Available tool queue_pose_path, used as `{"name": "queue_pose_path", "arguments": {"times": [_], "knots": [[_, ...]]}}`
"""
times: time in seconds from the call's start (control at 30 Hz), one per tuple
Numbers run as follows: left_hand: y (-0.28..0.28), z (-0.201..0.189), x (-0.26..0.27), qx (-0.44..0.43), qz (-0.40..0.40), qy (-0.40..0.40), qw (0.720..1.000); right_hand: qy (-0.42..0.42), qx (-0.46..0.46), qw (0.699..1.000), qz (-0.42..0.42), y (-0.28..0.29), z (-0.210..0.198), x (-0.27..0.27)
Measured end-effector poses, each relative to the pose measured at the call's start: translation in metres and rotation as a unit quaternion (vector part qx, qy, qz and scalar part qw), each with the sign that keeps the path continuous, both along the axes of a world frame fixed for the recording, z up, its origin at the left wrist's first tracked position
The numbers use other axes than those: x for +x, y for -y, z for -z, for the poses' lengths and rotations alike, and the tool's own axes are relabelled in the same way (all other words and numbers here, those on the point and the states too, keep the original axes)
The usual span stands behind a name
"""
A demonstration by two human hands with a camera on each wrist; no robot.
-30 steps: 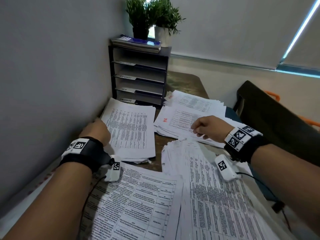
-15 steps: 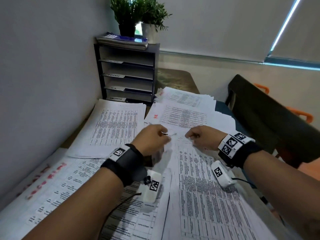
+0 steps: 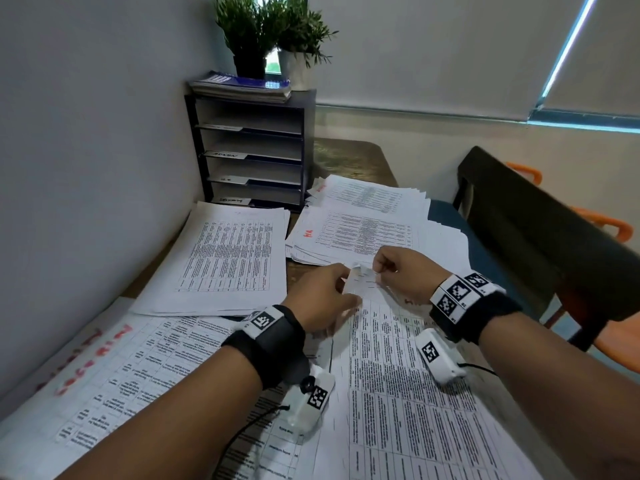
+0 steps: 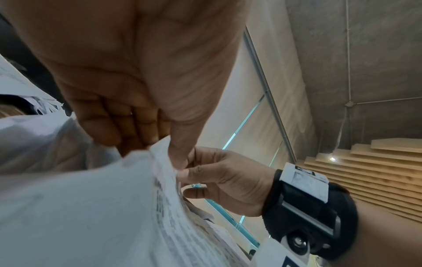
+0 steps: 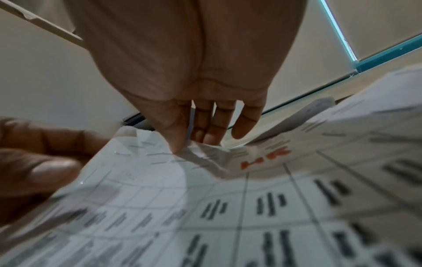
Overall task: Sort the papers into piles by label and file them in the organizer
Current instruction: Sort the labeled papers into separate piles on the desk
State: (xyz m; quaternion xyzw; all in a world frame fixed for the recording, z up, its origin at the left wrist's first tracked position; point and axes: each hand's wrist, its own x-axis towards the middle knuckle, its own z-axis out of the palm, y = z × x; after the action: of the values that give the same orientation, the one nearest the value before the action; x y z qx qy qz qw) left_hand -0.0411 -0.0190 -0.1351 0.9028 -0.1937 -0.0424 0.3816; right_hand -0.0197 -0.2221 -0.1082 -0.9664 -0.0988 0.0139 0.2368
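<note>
The wooden table [image 3: 349, 157] is spread with printed paper piles [image 3: 230, 258], the dark organizer [image 3: 308, 147] standing at its far end against the wall. Nearest, the top sheet [image 3: 391, 362] of the front stack is lifted at its far corner — the left hand [image 3: 322, 299] and right hand [image 3: 405, 271] each pinch that corner between thumb and fingertips.

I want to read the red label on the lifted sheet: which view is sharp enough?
Right wrist: sheet motion-blurred, its red label smeared, unreadable. Left wrist: paper too near, out of focus. Head: sharper, but the corner between both hands is tiny.
</note>
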Motion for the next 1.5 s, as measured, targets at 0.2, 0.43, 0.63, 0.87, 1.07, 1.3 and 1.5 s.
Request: {"name": "queue_pose_path", "arguments": {"times": [0.2, 0.43, 0.63, 0.87, 1.07, 1.3, 1.5], "knots": [[0.000, 0.005, 0.006, -0.041, -0.026, -0.021, 0.999, 0.003, 0.035, 0.999, -0.018, 0.006, -0.001, -0.006], [-0.009, 0.011, 0.006, -0.202, -0.083, -0.142, 0.965, 0.042, 0.050, 0.997, 0.042, 0.030, -0.007, -0.006], [-0.012, 0.011, 0.018, -0.195, -0.094, -0.092, 0.972, 0.042, 0.041, 0.988, 0.145, 0.059, -0.016, 0.001], [-0.028, -0.002, 0.036, -0.346, -0.243, -0.070, 0.904, -0.013, 0.095, 0.978, 0.184, 0.068, -0.032, 0.007], [-0.053, 0.002, 0.056, -0.510, -0.314, -0.125, 0.791, -0.023, 0.033, 0.988, 0.151, 0.076, -0.043, 0.014], [-0.032, -0.006, 0.062, -0.604, -0.327, -0.158, 0.710, -0.121, 0.293, 0.920, 0.231, 0.093, -0.024, 0.034], [-0.004, -0.007, 0.068, -0.547, -0.277, -0.187, 0.767, -0.097, 0.342, 0.902, 0.247, 0.085, -0.016, 0.051]]}}
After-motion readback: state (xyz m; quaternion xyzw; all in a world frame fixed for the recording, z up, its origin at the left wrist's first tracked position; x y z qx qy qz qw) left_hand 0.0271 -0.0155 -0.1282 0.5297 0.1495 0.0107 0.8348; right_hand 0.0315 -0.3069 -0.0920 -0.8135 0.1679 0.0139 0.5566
